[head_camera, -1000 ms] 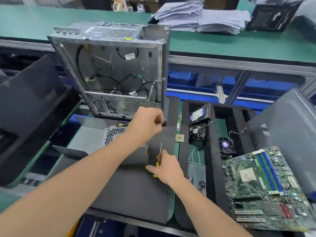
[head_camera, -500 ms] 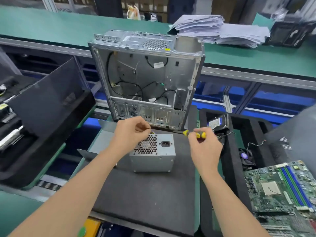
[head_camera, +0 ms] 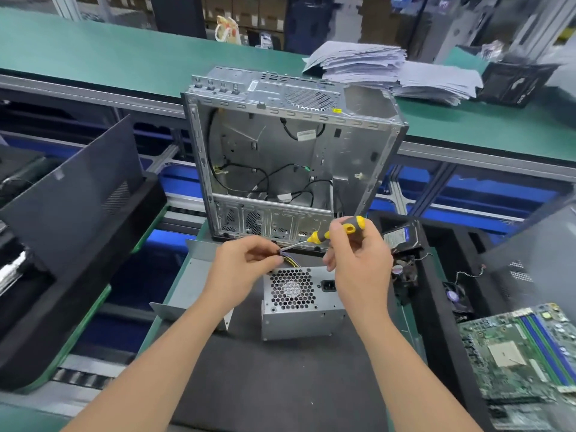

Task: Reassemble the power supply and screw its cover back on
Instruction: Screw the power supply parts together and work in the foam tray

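Power supply (head_camera: 300, 302) sits centre frame on the dark foam mat (head_camera: 280, 388), fan grille and mains socket facing the camera, yellow and black wires coming off its top edge. Loose grey cover panel (head_camera: 194, 283) lies just left of it, touching or nearly so, can't tell which.

Left hand (head_camera: 241, 269) is above the supply's upper left corner, fingertips pinched on something small and dark at the screwdriver tip; too small to identify. Right hand (head_camera: 358, 263) is wrapped around a yellow-and-grey screwdriver (head_camera: 335, 232), shaft angled down-left to meet the left fingertips.

Empty PC chassis (head_camera: 290, 154) stands upright behind the supply, open side toward the camera, loose black cables inside. Green motherboard (head_camera: 520, 350) at lower right, hard drive (head_camera: 400, 236) right of the hands. Paper stack (head_camera: 389, 70) on the green counter (head_camera: 109, 54) at upper right.
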